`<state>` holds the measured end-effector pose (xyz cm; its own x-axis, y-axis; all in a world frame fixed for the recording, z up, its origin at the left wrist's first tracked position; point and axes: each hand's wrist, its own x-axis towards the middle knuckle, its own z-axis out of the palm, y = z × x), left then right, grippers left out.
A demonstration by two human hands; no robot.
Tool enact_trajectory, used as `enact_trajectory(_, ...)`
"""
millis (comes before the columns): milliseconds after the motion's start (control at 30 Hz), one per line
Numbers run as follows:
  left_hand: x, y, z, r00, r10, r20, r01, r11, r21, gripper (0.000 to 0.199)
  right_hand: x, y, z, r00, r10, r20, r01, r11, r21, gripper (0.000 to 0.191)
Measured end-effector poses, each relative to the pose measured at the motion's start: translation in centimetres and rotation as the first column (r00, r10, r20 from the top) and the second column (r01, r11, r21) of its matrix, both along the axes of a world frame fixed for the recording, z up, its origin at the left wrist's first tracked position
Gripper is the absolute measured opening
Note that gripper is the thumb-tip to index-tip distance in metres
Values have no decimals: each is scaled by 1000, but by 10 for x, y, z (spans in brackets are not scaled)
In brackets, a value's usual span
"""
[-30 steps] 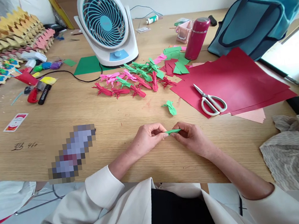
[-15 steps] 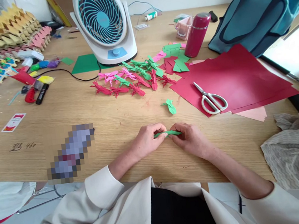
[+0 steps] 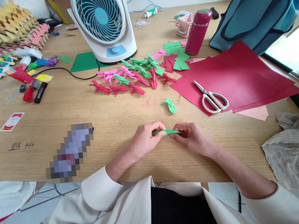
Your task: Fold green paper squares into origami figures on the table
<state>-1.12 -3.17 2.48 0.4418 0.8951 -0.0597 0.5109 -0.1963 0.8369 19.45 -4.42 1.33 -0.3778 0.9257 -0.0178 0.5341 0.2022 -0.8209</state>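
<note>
A narrow folded strip of green paper (image 3: 169, 132) is stretched between my hands, a little above the wooden table. My left hand (image 3: 150, 137) pinches its left end between thumb and fingers. The right end is pinched by my right hand (image 3: 191, 137), whose curled fingers hide part of it. Just beyond my hands lies a single green folded paper figure (image 3: 170, 106). Further back, several red folded paper figures (image 3: 136, 88) lie bunched with green and pink ones.
White-handled scissors (image 3: 213, 99) rest on large red paper sheets (image 3: 245, 79) at the right. A red flask (image 3: 199, 31), a fan (image 3: 103, 20) and a teal bag (image 3: 257, 17) stand behind. A crumpled cloth (image 3: 291, 149) lies near right; a blurred-out object (image 3: 71, 153) sits at the left.
Both hands keep their pinch on the green paper. More of the strip's face shows between my fingers now, and my right fingertips have shifted slightly. The view has tilted a little.
</note>
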Motion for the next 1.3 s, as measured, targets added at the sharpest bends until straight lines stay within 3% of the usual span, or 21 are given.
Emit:
enact_trajectory(167, -8, 4, 1, 1000, -17, 4, 17, 1000, -7, 11, 5, 2, 1, 995, 54, -79, -60, 995, -81, 34)
enact_trajectory(333, -12, 10, -1, 998, 56, 5, -56, 998, -13, 10, 12, 2, 1, 992, 33, -125, -49, 991, -127, 37)
enact_trajectory(400, -14, 12, -2, 996, 84, 11, -84, 996, -25, 10, 14, 1, 1, 994, -15, -112, 8, 998, -55, 33)
enact_trajectory(500, -16, 14, -2, 996, 84, 42, -81, 995, -57, 13, 14, -1, -2, 994, -77, -74, 92, 967, 237, 13)
enact_trajectory(567, -16, 14, -1, 996, 60, 72, -54, 995, -85, 14, 12, -2, -5, 999, -34, 12, 26, 906, 422, 9)
enact_trajectory(667, -12, 12, 1, 995, 35, 92, -26, 994, -102, 11, 10, -3, -9, 975, 38, 219, -157, 816, 556, 15)
enact_trajectory(800, -5, 8, 5, 1000, 4, 17, -3, 996, -86, 6, 7, -4, -11, 910, 52, 410, -320, 716, 621, 15)
enact_trajectory(900, -2, 5, 6, 998, -7, -59, 4, 998, -56, 13, 6, -5, -11, 878, 84, 471, -396, 678, 619, 20)
enact_trajectory(1133, -4, -3, -3, 964, -85, -251, 139, 969, 204, 17, 0, -4, -14, 841, 121, 527, -471, 643, 604, 27)
enact_trajectory(1300, -9, -4, -2, 978, -58, -203, 89, 985, 149, 17, -1, -2, -16, 886, 91, 454, -392, 669, 631, 10)
